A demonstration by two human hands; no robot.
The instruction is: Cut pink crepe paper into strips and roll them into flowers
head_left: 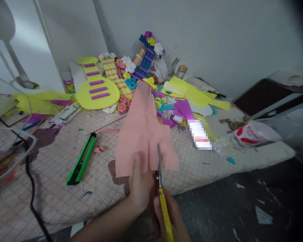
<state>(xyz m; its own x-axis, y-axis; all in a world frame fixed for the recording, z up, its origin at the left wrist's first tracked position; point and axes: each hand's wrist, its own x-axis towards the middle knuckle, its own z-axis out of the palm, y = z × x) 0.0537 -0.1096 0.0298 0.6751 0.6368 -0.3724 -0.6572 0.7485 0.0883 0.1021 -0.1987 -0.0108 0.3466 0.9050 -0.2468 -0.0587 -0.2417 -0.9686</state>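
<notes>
The left hand (pixel 140 188) pinches a creased pink paper sheet (pixel 138 134) near its edge. The right hand (pixel 175 211) grips yellow-handled metal scissors (pixel 162 199) at its right part.

Bare left forearm (pixel 111 221) (fingers (pixel 137 169) bare too)

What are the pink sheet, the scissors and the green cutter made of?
Pink sheet: probably thin paper, maybe crepe; it's dull and softly creased.
Scissors: blades look like metal, being grey and shiny; the smooth yellow handle is likely plastic.
Green cutter: likely plastic, with a smooth, bright green-and-black case.
</notes>
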